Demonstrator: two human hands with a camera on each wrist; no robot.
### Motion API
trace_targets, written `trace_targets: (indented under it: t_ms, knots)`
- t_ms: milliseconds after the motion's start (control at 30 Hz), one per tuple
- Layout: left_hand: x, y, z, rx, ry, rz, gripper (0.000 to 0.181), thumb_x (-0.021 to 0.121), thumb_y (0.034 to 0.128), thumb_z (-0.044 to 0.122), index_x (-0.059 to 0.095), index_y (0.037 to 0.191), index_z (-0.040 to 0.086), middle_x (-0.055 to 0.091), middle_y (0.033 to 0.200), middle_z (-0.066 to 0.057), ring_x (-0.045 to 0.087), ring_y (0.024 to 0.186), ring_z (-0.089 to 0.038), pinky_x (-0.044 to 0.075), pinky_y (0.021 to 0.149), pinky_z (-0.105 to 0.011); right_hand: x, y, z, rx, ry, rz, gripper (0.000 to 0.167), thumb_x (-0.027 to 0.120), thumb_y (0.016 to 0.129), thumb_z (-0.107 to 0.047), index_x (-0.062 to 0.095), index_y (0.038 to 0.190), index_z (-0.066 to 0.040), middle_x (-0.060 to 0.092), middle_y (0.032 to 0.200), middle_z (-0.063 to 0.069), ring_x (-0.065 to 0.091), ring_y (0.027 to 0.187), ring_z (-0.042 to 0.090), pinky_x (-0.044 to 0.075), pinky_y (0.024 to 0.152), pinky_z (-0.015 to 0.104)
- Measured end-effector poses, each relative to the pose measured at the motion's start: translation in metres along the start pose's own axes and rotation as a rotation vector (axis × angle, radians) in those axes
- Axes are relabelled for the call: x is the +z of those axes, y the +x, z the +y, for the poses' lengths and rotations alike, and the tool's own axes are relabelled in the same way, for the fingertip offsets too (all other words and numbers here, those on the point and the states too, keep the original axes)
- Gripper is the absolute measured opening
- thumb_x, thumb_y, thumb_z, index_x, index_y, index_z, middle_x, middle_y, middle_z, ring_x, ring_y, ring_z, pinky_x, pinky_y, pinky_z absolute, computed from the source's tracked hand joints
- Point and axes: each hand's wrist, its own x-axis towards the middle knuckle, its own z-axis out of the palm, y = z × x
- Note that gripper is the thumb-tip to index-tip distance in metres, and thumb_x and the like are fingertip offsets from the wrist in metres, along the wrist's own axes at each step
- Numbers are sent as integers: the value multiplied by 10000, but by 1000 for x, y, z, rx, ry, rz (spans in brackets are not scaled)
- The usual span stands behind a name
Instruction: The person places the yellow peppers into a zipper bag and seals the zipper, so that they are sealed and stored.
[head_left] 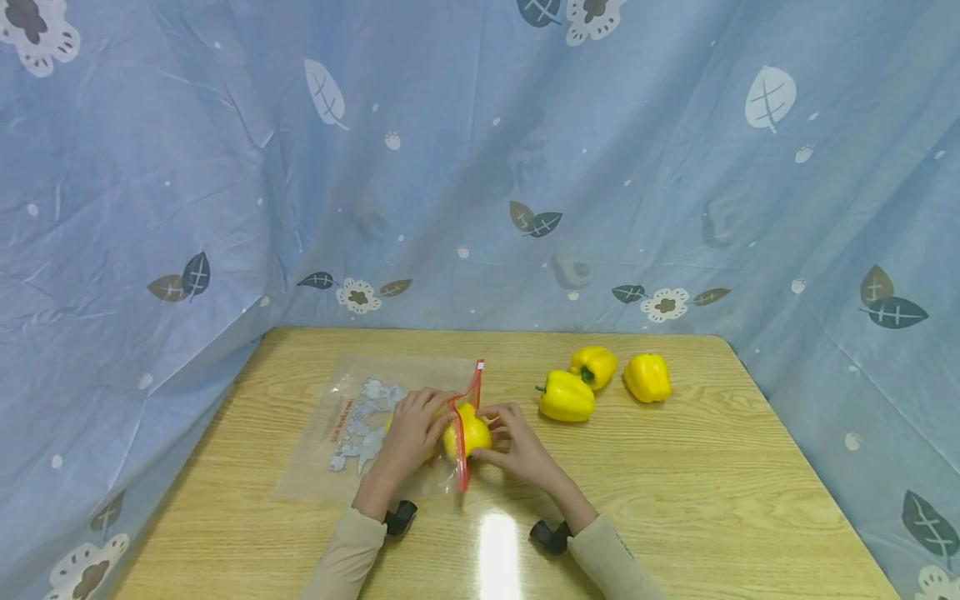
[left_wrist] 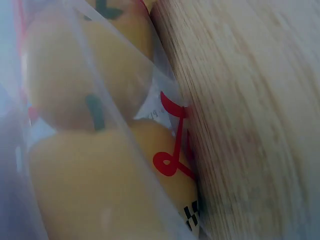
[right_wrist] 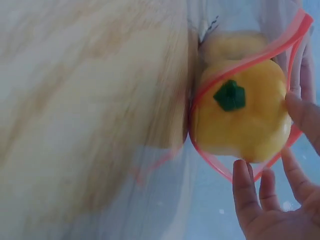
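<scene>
Plastic bag [head_left: 311, 458], inner pepper [left_wrist: 95, 185] hazy, mostly hidden behind left hand [head_left: 408, 429]

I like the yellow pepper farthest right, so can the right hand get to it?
Probably yes: the table before the far-right pepper looks bare, but the right hand must first leave the pepper at the mouth of the bag.

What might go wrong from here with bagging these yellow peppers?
The pepper at the opening sits right at the red rim, so it might roll back out if the right hand lets go early. The clear bag looks thin and floppy, so its mouth might fold or snag on that pepper should the left hand slip. The three loose peppers have rounded sides; a bump could set one rolling.
</scene>
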Motion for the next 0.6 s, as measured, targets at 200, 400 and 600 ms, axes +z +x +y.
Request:
trace_targets:
  t_ms: [200,400,600]
  knots:
    - [-1,0,2,6,23,2,316,531,938,328,574,1236,232,572,1099,25,498,997,-194,378,926,-476,1,1,5,-30,56,-10,432,684,811,-9,491,1184,92,464,1142,285,531,1042,414,467,884,518]
    - [-1,0,3,10,44,11,325,547,930,323,571,1240,229,569,1102,24,495,991,-191,374,923,-478,3,1,7,-76,114,-24,395,636,839,29,476,1191,109,504,1153,283,540,1052,431,471,883,514]
    - [-1,0,3,12,52,3,320,559,929,287,579,1239,211,577,1100,3,506,981,-214,390,897,-466,9,2,19,-95,107,-36,370,592,879,10,479,1228,54,557,1157,232,545,1055,423,498,853,472]
